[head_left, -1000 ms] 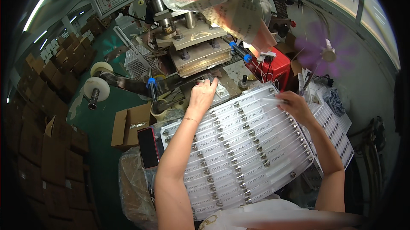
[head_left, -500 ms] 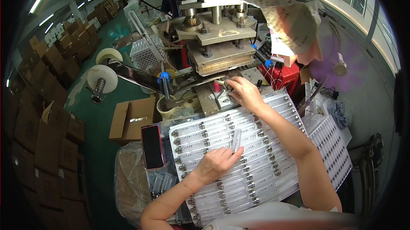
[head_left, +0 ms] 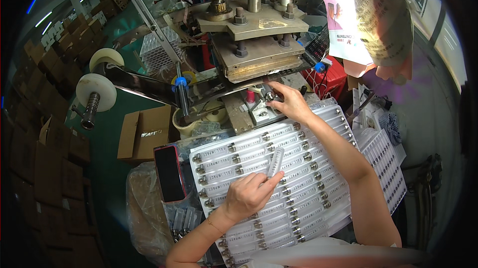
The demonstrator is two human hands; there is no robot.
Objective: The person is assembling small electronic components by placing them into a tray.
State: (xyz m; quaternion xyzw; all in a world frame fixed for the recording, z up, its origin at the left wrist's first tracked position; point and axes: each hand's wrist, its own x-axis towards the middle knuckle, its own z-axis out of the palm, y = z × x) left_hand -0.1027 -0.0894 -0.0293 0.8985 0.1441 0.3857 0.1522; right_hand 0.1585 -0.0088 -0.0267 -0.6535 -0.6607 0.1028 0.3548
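While a clear tube (head_left: 275,162) with a silver cap is pinched upright between the thumb and fingertips of the left hand (head_left: 251,193), it is held just above the white tray (head_left: 318,203) filled with rows of similar tubes lying flat. At the far edge of the tray, the right hand (head_left: 288,102) is stretched to the small metal fixture (head_left: 259,111) under the press (head_left: 249,44), its fingers closed around a small tube (head_left: 269,97) being set there. Left of the tray, a phone with a red case (head_left: 169,173) is laid on plastic bags, and an open cardboard box (head_left: 144,131) is seen beyond it. A white reel (head_left: 95,92) is mounted farther left of the tray.
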